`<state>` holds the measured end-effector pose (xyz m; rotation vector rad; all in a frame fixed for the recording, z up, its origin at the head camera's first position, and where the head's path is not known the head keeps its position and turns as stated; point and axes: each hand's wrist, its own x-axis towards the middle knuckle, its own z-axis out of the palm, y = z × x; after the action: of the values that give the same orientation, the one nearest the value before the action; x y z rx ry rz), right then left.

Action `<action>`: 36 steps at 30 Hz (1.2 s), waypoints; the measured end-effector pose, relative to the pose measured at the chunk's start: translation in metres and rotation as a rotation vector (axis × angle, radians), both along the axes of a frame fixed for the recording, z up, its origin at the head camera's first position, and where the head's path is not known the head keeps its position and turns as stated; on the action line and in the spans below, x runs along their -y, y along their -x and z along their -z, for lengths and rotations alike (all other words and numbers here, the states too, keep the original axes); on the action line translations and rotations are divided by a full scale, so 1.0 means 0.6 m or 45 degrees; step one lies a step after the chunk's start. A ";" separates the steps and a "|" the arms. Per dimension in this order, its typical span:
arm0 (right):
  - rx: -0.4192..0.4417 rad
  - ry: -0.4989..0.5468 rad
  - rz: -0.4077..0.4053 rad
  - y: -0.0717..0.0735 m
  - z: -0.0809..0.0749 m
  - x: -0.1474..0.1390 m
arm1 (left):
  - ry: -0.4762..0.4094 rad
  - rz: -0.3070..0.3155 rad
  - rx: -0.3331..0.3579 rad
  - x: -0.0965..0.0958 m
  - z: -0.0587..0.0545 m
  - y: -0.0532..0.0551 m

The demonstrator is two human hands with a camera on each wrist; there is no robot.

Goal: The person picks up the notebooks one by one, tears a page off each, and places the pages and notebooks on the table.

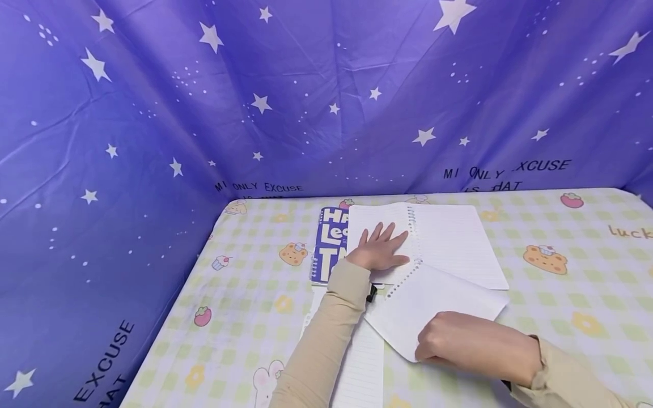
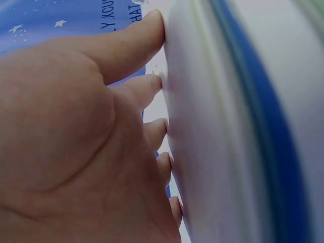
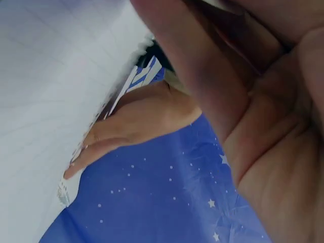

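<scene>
An open spiral notebook (image 1: 454,238) lies on the table with blank lined pages up and its wire coil down the middle. My left hand (image 1: 380,254) rests on its left page with fingers spread; the left wrist view shows the fingertips (image 2: 158,83) pressing the paper. Curled fingers of my right hand (image 1: 459,343) pinch the near corner of a notebook sheet (image 1: 433,300). This sheet slants toward me, with a row of punched holes along its upper left edge, and its top end meets the coil. Seen from the right wrist, the sheet (image 3: 55,91) hangs beside my right hand (image 3: 273,116).
Under the notebook's left side shows a blue cover (image 1: 326,241) with large white letters and a coil. A loose lined sheet (image 1: 364,362) lies nearer me, partly beneath my left forearm. A checked tablecloth (image 1: 586,362) covers the table, and a purple star-patterned curtain (image 1: 326,130) hangs behind.
</scene>
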<state>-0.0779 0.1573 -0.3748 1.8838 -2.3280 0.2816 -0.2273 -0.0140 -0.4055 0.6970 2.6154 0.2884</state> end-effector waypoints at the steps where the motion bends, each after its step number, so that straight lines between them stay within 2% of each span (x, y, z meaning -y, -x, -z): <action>1: -0.016 0.000 -0.001 -0.002 0.001 0.002 | -0.002 0.000 0.001 0.000 0.000 0.000; 11: -0.043 -0.011 -0.034 -0.020 0.003 0.016 | -0.005 0.002 0.000 0.001 -0.002 -0.001; 16: -0.082 -0.014 -0.019 -0.026 -0.003 0.015 | -0.002 -0.001 -0.002 0.000 -0.004 -0.001; 24: -0.039 -0.003 -0.103 -0.034 -0.003 0.027 | -0.026 -0.003 0.009 0.001 -0.001 0.000; 29: -0.008 0.010 -0.090 -0.037 -0.006 0.029 | -0.031 -0.003 0.016 0.002 -0.002 0.000; 30: 0.016 0.029 -0.099 -0.039 -0.006 0.030 | -0.028 -0.002 0.018 0.002 -0.001 0.000; 36: 0.362 0.102 -0.244 -0.055 -0.002 0.047 | -0.024 -0.004 0.018 0.002 -0.001 0.000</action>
<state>-0.0447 0.1291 -0.3737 2.1522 -2.2591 0.6952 -0.2276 -0.0150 -0.4050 0.6947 2.6037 0.3186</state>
